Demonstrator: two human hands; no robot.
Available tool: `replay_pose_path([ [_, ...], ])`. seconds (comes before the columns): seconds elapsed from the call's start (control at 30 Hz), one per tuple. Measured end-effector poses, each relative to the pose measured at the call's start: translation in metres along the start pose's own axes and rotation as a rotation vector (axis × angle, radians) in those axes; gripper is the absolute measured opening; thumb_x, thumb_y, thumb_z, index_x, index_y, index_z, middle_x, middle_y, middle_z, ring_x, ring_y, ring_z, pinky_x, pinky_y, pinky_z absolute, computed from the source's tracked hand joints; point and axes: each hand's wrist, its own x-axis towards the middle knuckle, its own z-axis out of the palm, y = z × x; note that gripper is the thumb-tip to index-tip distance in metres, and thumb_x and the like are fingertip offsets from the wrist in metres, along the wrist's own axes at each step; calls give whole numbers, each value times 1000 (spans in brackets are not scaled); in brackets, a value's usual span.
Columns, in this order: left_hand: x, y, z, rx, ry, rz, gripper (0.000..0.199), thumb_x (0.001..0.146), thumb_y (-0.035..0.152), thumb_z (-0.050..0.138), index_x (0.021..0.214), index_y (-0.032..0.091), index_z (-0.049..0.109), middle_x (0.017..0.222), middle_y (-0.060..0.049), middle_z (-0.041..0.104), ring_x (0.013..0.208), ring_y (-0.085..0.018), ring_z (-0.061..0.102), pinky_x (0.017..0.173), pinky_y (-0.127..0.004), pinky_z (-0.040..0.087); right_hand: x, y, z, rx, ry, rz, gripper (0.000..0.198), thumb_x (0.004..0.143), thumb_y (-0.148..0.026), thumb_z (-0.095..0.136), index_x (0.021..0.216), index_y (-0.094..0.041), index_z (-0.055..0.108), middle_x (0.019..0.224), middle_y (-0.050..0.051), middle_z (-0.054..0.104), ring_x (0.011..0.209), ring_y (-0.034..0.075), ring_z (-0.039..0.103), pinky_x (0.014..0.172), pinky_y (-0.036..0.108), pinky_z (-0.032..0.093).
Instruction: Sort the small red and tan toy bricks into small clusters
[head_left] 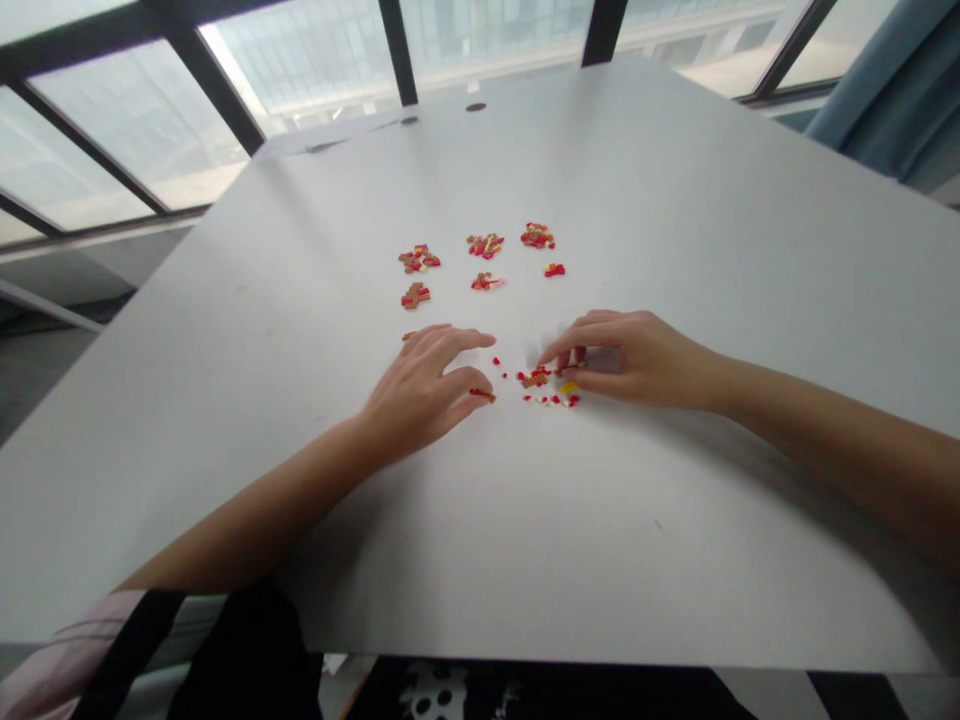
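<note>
My left hand (427,385) rests over the white table with its index finger stretched out. A small red-and-brown toy brick piece (483,396) is pinched at its thumb. My right hand (626,358) reaches in from the right, its fingertips drawn together at a loose pile of small bricks (535,379). Something small and brown shows between those fingertips, too small to name. A yellow brick (568,387) lies just under the right thumb. In front of the pile is a row of tiny red and cream pieces (551,401). One red piece (496,361) lies between the hands.
Farther back on the white table (675,560) are small sorted heaps: a left heap (419,259), a middle heap (485,246) and a right heap (538,236). Smaller groups sit nearer, including a brown-red cluster (415,295). Windows and a blue curtain (892,90) stand beyond.
</note>
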Motion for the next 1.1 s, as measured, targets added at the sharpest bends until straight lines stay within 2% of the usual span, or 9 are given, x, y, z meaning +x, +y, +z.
replay_pose_path([
  [0.47,4,4,-1,-25,96,-5,3,106,22,65,104,23,67,126,-8,79,125,-22,73,117,-46,51,0,2,1,55,42,51,29,91,-39,64,108,-26,83,98,7,81,85,20,75,80,36,59],
  [0.6,6,4,-1,-6,130,-15,4,106,22,64,104,23,67,118,-5,81,119,-21,75,114,-43,51,1,3,1,38,50,54,29,91,-39,63,109,-26,83,100,7,81,86,20,75,77,35,60],
  [0.8,4,-7,0,87,226,-184,10,106,28,65,97,23,68,94,-2,80,93,-21,74,100,-41,55,8,7,6,36,114,91,29,91,-43,65,106,-26,83,97,7,82,80,20,74,78,38,62],
  [0.87,1,-15,-1,111,235,-244,10,105,28,65,98,23,69,94,-2,80,94,-22,74,97,-41,55,12,8,7,40,128,105,27,90,-42,67,104,-25,83,95,6,82,80,20,75,78,38,62],
  [1.1,-7,-34,-4,161,250,-309,10,102,21,64,101,23,74,93,-2,82,93,-23,76,95,-41,55,42,10,15,6,149,56,16,85,-32,72,93,-23,83,89,5,82,77,19,74,78,36,62],
])
